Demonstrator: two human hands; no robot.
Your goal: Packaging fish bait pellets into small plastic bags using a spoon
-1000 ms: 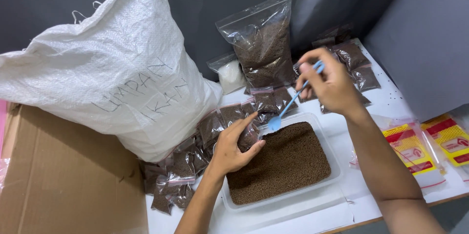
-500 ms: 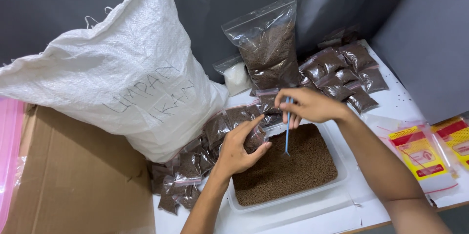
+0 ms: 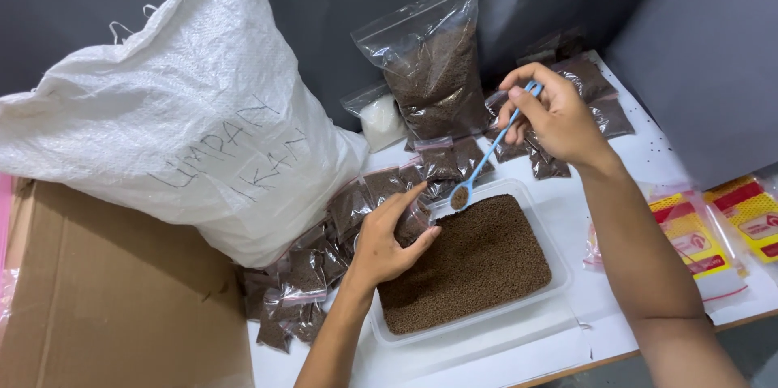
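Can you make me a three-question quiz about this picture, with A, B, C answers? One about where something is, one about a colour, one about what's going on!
1. Where is the big white woven sack?
A. left of the tray
B. inside the tray
C. on the floor

2. What colour is the small plastic spoon?
A. red
B. blue
C. green

3. The spoon's bowl is:
A. empty
B. broken
C. full of brown pellets

Answers: 1 A, it lies left of the clear plastic tray. 2 B, its handle in the right hand is blue. 3 C, pellets fill it.

My right hand (image 3: pixel 559 116) lifts a blue spoon (image 3: pixel 491 153) heaped with brown granules over the clear plastic tray (image 3: pixel 559 274) of them, while my left hand (image 3: pixel 389 242) pinches a small zip bag (image 3: pixel 413 222) at the tray's edge.
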